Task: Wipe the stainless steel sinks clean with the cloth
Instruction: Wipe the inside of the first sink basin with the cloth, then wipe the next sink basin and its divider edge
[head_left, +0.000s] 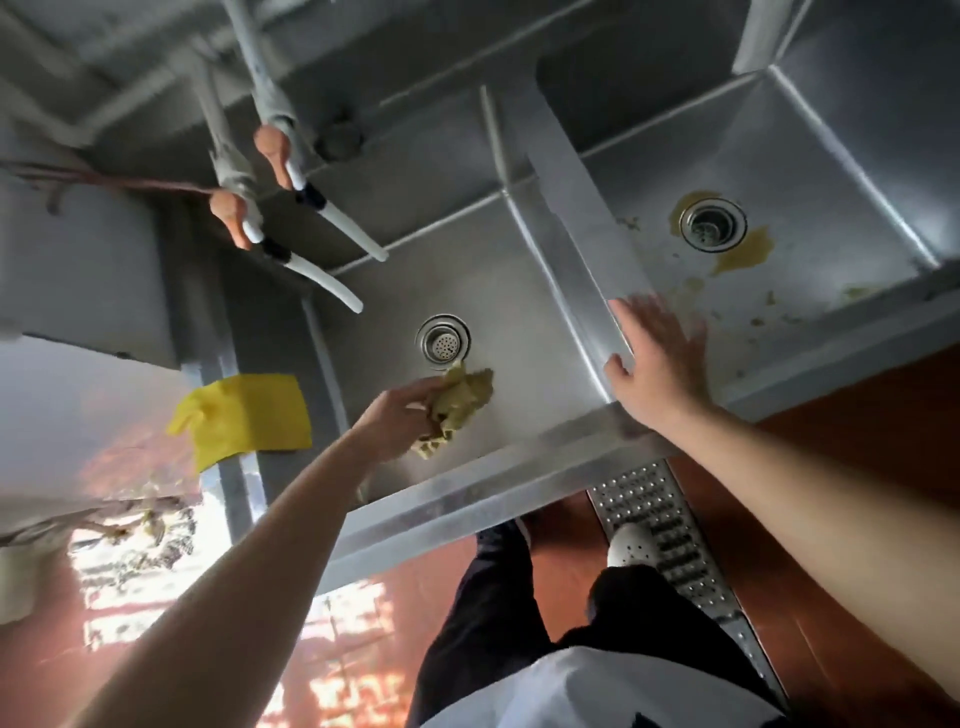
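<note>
Left hand (400, 415): gripping crumpled cloth (457, 402), frame centre, w/ strainer drain (443, 339) just above. Right hand (660, 364): fingers spread on divider (576, 223). Risk: cloth smears or pushes grime into drain; right sink (810, 171) residue missed.

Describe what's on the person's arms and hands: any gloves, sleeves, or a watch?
Both arms are bare up to the frame edge: no sleeves, no watch or wristband visible. The left hand and right hand wear no gloves, and no rings show. Lower down, dark trousers and a white perforated shoe.
</note>
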